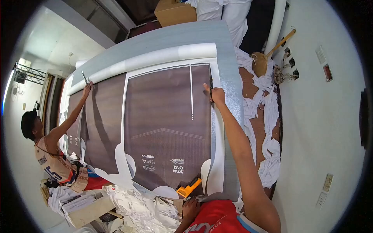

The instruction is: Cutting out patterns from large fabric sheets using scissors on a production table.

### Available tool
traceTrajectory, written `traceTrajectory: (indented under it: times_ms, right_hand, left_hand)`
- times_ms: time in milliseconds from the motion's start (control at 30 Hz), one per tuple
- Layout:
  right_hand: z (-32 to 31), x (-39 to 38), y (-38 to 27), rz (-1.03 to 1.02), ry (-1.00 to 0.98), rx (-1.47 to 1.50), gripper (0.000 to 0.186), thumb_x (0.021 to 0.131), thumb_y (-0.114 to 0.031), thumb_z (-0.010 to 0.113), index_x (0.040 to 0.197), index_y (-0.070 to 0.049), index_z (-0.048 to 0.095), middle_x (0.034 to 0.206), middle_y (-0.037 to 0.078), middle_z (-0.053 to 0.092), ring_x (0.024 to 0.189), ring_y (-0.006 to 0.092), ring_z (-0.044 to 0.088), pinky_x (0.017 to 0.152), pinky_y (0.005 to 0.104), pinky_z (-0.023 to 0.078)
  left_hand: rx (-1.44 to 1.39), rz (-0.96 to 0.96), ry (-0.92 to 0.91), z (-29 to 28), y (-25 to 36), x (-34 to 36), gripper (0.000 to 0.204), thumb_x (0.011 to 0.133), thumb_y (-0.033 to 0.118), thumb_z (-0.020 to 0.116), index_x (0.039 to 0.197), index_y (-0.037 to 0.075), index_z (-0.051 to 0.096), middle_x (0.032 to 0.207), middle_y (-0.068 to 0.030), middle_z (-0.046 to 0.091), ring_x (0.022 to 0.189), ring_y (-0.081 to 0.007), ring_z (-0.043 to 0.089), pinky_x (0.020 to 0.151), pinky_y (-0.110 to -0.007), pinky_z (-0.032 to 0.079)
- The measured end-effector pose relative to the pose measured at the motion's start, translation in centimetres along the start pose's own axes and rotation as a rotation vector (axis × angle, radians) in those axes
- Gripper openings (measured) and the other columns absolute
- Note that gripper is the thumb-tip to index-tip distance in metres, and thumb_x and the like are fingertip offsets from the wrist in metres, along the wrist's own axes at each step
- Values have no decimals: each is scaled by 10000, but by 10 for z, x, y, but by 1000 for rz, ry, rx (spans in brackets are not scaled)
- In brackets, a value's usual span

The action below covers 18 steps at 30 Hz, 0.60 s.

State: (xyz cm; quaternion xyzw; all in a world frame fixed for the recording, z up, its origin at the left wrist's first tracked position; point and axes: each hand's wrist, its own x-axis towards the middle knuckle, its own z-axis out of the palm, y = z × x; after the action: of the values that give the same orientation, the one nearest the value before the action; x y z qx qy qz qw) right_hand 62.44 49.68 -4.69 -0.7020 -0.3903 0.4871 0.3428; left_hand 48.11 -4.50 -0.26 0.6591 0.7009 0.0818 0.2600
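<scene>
My right hand [215, 95] is closed on dark-handled scissors [211, 80] at the right edge of a dark printed panel [167, 106] with a white border. My left hand [191, 207] is low at the near table edge, fingers curled, just below an orange and black tool [188, 188] lying on the panel; what it grips is hidden. A long white paper roll [155, 56] runs along the panels' far side on a pale blue-grey table [227, 89].
A co-worker [58, 151] leans over the left side, holding scissors [84, 77]. Heaped white scraps [136, 204] lie below the table. White cloth strips [268, 155] lie along its right side, beside a wall [322, 116]. A cardboard box [175, 11] stands behind.
</scene>
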Motion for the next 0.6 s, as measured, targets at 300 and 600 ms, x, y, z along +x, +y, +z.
traceTrajectory:
  times_ms: [300, 600]
  right_hand:
    - [-28, -9, 5, -72, -49, 7, 587, 704, -555, 746, 509, -39, 547, 468, 53, 528, 416, 162, 535, 449, 309, 422]
    - [-162, -293, 125, -191, -191, 63, 242, 880, -217, 604, 716, -40, 592, 561, 3, 516, 499, 88, 504, 434, 272, 347]
  left_hand:
    - [-21, -13, 55, 10, -5, -6, 162, 769, 152, 620, 899, 60, 649, 983, -93, 657, 886, -283, 626, 764, -385, 514]
    - [88, -89, 96, 11, -8, -19, 418, 763, 218, 662, 1143, 79, 557, 976, -118, 563, 931, -312, 549, 771, -419, 480]
